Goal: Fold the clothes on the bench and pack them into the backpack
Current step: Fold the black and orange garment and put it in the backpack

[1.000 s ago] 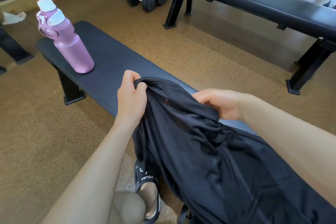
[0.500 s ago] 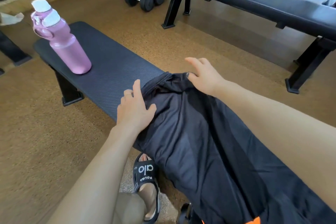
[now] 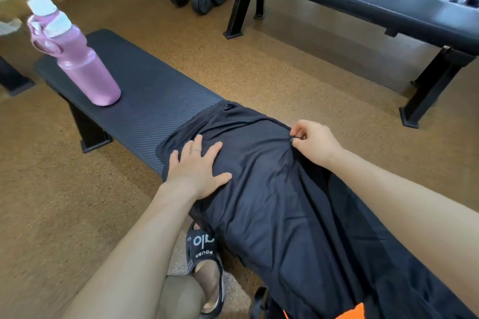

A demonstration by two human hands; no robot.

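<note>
The tabletop (image 3: 145,101) runs away from the person, a dark padded bench. Taking the pink bottle (image 3: 77,59) at its far end as landmark, the dark garment (image 3: 272,189) lies draped over the near end, well apart from the bottle. The left hand (image 3: 199,168) rests spread flat on the cloth's bottle-side edge; the right hand (image 3: 315,142) pinches the opposite edge. This looks like the spreading step before folding. Next comes smoothing the cloth, then a first fold. No backpack is clearly identifiable.

Dark garment (image 3: 272,189) on bench (image 3: 155,101) under both hands (image 3: 197,168).
</note>
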